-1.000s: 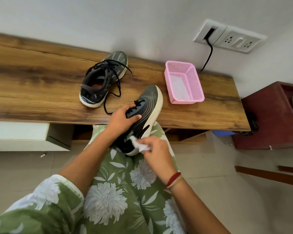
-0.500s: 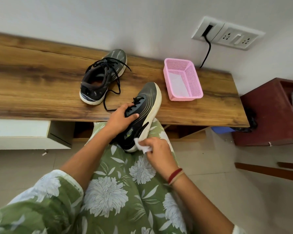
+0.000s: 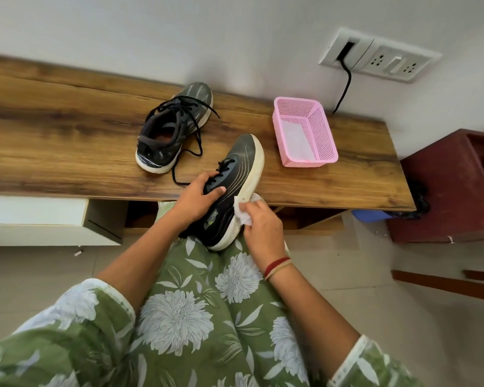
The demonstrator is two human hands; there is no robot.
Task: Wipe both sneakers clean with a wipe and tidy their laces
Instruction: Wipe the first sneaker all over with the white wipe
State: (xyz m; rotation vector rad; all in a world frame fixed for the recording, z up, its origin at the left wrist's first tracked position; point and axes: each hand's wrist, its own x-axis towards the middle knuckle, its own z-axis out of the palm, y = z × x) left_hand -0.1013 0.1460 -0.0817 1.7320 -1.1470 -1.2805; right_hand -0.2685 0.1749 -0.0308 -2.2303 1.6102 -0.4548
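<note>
**Wipe on the midsole of the held sneaker**

A long wooden counter (image 3: 67, 141) runs across the upper half of the frame against a white wall. Below it, a green floral-print lap (image 3: 179, 317) fills the bottom centre. A maroon cabinet (image 3: 444, 191) stands at the right edge.

The held sneaker (image 3: 236, 169), dark with a white sole, sits at centre frame. Its heel rests on the lap and its toe points up over the counter's front edge. The second sneaker (image 3: 173, 129) stands upright on the counter just up and left of it, heel toward the camera. Its black laces (image 3: 192, 118) are loose and trail onto the wood. A pink mesh basket (image 3: 322, 129) sits on the counter to the right of both shoes.

The left hand (image 3: 196, 196) grips the held sneaker across its laced upper, thumb over the top. The right hand (image 3: 263, 227) pinches a white wipe (image 3: 242, 212) and presses it against the sole's right side. A red thread band (image 3: 277, 265) circles that wrist.
</note>
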